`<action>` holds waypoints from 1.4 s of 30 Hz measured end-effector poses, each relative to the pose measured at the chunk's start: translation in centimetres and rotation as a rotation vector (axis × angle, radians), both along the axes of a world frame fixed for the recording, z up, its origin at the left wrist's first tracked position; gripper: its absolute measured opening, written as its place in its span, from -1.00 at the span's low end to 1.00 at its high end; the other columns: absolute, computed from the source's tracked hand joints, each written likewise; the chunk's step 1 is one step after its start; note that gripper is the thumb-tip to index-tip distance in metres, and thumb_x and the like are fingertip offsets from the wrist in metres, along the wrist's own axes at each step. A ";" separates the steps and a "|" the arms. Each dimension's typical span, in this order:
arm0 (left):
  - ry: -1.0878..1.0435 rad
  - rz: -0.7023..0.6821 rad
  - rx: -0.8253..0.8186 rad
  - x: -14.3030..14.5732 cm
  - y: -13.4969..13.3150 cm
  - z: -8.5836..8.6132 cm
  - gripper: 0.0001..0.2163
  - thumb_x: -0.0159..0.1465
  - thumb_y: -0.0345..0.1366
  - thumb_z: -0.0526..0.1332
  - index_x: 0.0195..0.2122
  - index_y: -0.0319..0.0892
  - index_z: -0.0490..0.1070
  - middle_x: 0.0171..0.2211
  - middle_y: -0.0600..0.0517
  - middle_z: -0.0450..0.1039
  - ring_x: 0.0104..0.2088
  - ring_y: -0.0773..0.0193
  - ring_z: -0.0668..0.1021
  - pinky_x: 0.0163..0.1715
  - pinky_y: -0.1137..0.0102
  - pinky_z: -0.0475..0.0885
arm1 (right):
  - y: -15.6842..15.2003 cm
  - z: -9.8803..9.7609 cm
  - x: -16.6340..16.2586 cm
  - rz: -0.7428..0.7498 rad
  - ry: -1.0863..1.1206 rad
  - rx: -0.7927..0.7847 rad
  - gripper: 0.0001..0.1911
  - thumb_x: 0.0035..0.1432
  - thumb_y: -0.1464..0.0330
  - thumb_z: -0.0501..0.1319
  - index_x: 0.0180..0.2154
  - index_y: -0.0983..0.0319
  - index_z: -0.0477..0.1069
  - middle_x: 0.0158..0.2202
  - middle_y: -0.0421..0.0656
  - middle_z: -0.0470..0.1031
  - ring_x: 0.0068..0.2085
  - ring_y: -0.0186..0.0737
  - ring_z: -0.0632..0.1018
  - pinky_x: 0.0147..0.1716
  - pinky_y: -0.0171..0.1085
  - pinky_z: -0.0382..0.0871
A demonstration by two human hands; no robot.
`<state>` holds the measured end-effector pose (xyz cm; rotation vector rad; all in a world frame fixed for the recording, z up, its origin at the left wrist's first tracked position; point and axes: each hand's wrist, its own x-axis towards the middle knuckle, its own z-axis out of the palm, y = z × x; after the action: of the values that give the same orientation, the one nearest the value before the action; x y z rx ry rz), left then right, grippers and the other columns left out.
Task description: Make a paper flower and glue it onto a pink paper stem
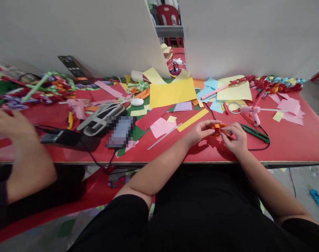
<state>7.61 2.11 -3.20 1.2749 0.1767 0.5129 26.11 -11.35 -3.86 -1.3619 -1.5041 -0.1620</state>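
Between my two hands, just above the front of the red table (293, 143), is a small orange and dark red paper flower (217, 130). My left hand (200, 132) pinches its left side with thumb and fingers. On the other side my right hand (236, 137) has its fingertips closed on the flower's right part. Right of that hand lies a green-handled tool (254, 133), its exact kind unclear. Farther back stands a pink glue gun (252, 112) with a white stick in it. A yellow paper strip (192, 120) lies left of my left hand.
Coloured paper sheets, among them a large yellow one (172, 92), cover the table's middle. Paper chains (269, 85) line the back right. Leftward are a phone (121, 132), a black case (104, 119) and cables. A co-worker's arm (30, 154) reaches in at left. White panels (254, 35) stand behind.
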 end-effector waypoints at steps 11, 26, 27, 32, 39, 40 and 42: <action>0.016 0.041 0.017 0.2 -0.1 0.0 -0.53 0.40 -0.02 0.49 0.24 -0.17 0.67 0.22 -0.27 0.68 0.16 -0.05 0.73 0.23 0.05 0.62 | 0.1 0.1 0.0 -0.069 -0.023 0.021 -0.91 0.37 0.26 0.43 -0.18 0.09 0.58 -0.43 -0.22 0.41 -0.40 -0.13 0.47 -0.36 -0.10 0.45; 0.045 0.032 -0.002 0.3 -0.1 0.0 -0.52 0.38 0.03 0.52 0.19 -0.17 0.70 0.16 -0.25 0.71 0.13 -0.03 0.73 0.20 0.09 0.63 | -0.1 -0.1 0.0 -0.020 -0.031 -0.022 -0.90 0.34 0.31 0.42 -0.27 0.09 0.56 -0.37 -0.17 0.48 -0.36 -0.10 0.49 -0.34 -0.09 0.49; 0.045 0.030 -0.006 0.3 -0.1 0.0 -0.52 0.38 0.02 0.52 0.19 -0.16 0.70 0.16 -0.24 0.71 0.13 -0.03 0.73 0.21 0.09 0.63 | -0.2 -0.1 0.0 -0.013 -0.040 -0.020 -0.91 0.34 0.32 0.42 -0.26 0.08 0.56 -0.36 -0.17 0.48 -0.35 -0.10 0.50 -0.33 -0.08 0.50; 0.043 0.027 -0.015 0.3 0.0 -0.3 -0.53 0.40 0.00 0.51 0.22 -0.16 0.69 0.18 -0.24 0.70 0.14 -0.02 0.73 0.20 0.09 0.63 | -0.1 0.0 0.0 -0.003 -0.069 0.018 -0.96 0.36 0.33 0.42 -0.21 0.08 0.61 -0.33 -0.16 0.50 -0.34 -0.10 0.51 -0.33 -0.08 0.48; 0.034 0.030 -0.016 0.2 0.1 -0.3 -0.54 0.42 -0.03 0.49 0.24 -0.17 0.67 0.22 -0.26 0.68 0.18 -0.07 0.72 0.22 0.06 0.62 | -0.1 0.1 -0.1 -0.018 -0.047 0.029 -0.97 0.36 0.32 0.44 -0.20 0.08 0.63 -0.39 -0.19 0.43 -0.38 -0.11 0.46 -0.36 -0.09 0.43; 0.035 0.029 -0.017 0.2 0.1 -0.3 -0.54 0.42 -0.04 0.48 0.24 -0.17 0.67 0.23 -0.27 0.68 0.19 -0.07 0.72 0.22 0.07 0.62 | -0.1 0.1 -0.1 -0.017 -0.045 0.029 -0.97 0.36 0.32 0.44 -0.20 0.08 0.63 -0.39 -0.19 0.44 -0.38 -0.11 0.46 -0.35 -0.09 0.44; 0.035 0.027 -0.016 0.2 0.1 -0.3 -0.55 0.43 -0.05 0.48 0.24 -0.18 0.67 0.23 -0.27 0.67 0.19 -0.07 0.71 0.22 0.06 0.62 | -0.1 0.1 -0.1 -0.014 -0.045 0.032 -0.98 0.37 0.32 0.44 -0.19 0.08 0.64 -0.39 -0.18 0.46 -0.37 -0.11 0.46 -0.35 -0.09 0.45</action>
<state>7.83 2.17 -3.46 1.2676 0.2273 0.5120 26.03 -11.42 -3.75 -1.3512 -1.5233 -0.2261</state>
